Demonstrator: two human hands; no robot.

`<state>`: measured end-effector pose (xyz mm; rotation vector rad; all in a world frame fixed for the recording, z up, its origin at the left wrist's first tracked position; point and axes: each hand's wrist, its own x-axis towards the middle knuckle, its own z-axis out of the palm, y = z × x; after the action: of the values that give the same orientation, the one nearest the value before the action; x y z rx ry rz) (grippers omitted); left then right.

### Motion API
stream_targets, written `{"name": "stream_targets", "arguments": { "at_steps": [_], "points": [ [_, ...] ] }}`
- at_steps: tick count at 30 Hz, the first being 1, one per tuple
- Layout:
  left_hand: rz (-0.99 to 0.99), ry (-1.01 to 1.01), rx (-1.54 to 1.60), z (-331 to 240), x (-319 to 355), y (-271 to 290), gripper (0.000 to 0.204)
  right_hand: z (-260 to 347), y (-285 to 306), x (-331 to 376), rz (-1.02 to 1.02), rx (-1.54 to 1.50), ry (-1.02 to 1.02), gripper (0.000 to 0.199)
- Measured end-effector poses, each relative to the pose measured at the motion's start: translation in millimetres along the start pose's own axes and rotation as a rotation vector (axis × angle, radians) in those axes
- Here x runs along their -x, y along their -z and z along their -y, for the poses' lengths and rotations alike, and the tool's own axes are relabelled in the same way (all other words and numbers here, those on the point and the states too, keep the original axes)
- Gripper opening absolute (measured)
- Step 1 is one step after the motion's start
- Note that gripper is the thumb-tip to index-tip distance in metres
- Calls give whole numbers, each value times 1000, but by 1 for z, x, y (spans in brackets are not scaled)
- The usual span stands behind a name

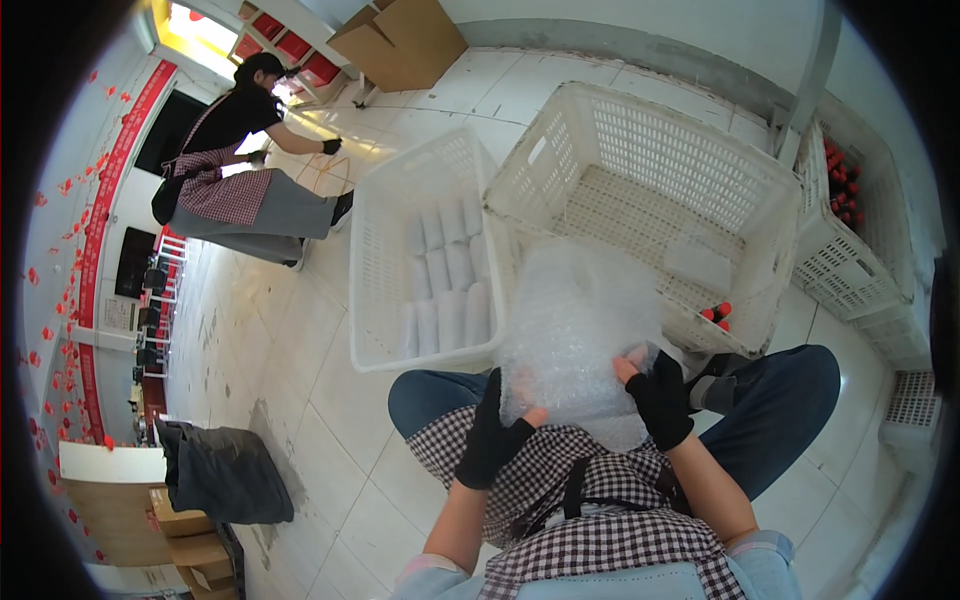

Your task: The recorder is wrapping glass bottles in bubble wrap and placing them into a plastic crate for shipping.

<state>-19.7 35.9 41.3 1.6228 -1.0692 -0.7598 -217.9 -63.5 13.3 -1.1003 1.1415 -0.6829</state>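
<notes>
A stack of clear bubble wrap (575,335) lies above my lap, its far end reaching over the rims of two crates. My left hand (492,430), in a black fingerless glove, grips the wrap's left edge with the thumb on top. On the other side my right hand (656,398), gloved the same way, pinches the right edge between thumb and fingers. Several white wrapped cylinders (445,270) lie in rows inside the white crate (368,240) at my left. In the larger crate (690,130) are a few red-capped bottles (718,316) and a loose piece of wrap (697,262).
Stacked crates (850,255) at the right hold more red-capped bottles (843,180). A cardboard box (400,45) stands by the back wall. Another person (235,170) in a checked apron bends over at the far left. A dark bag (225,470) sits on the floor nearer me.
</notes>
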Motion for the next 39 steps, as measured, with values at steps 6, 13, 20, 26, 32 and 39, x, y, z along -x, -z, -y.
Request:
{"name": "stream_targets", "arguments": {
  "at_steps": [6, 13, 20, 26, 32, 39],
  "points": [
    [-184, 211, 212, -18, 0, -22, 22, 24, -12, 9, -105, 225, 607, 20],
    [33, 223, 233, 20, -7, -11, 28, 21, -9, 19, -316, 338, 674, 21],
    [-175, 251, 329, 17, -1, -18, 34, 17, -1, -6, -515, -188, 343, 13],
    [-229, -68, -130, 7, -5, -13, 24, 43, -19, 30, 163, 724, 1107, 43],
    [65, 71, 123, -2, -7, -22, 25, 29, -1, 12, 722, 708, 290, 80],
    [497, 560, 237, 77, -10, -94, 25, -30, 68, 22, 413, -640, -234, 70]
  ]
}}
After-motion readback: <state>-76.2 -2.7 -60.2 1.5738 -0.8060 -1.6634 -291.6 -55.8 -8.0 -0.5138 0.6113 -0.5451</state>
